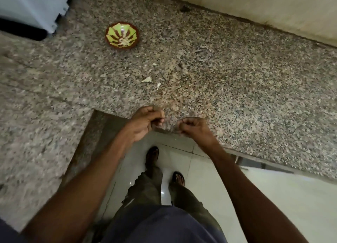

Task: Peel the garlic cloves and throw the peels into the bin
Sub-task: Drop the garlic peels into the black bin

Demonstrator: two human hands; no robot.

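A green and brown patterned bowl (pixel 122 35) sits on the speckled granite counter (pixel 237 82), far left of centre, with pale garlic pieces at its bottom. Loose pale peels (pixel 147 79) lie on the counter between the bowl and my hands, with a smaller scrap (pixel 158 86) beside them. My left hand (pixel 147 120) and my right hand (pixel 193 127) hover side by side over the counter's front edge. Both have their fingers curled into the palm. I see nothing in either fist; anything inside is hidden. No bin is in view.
A white appliance with a black strip (pixel 27 14) stands at the far left corner. A pale wall (pixel 255 9) runs behind the counter. The counter wraps round on my left. Below are glossy white floor tiles (pixel 273 197) and my sandalled feet (pixel 178 178).
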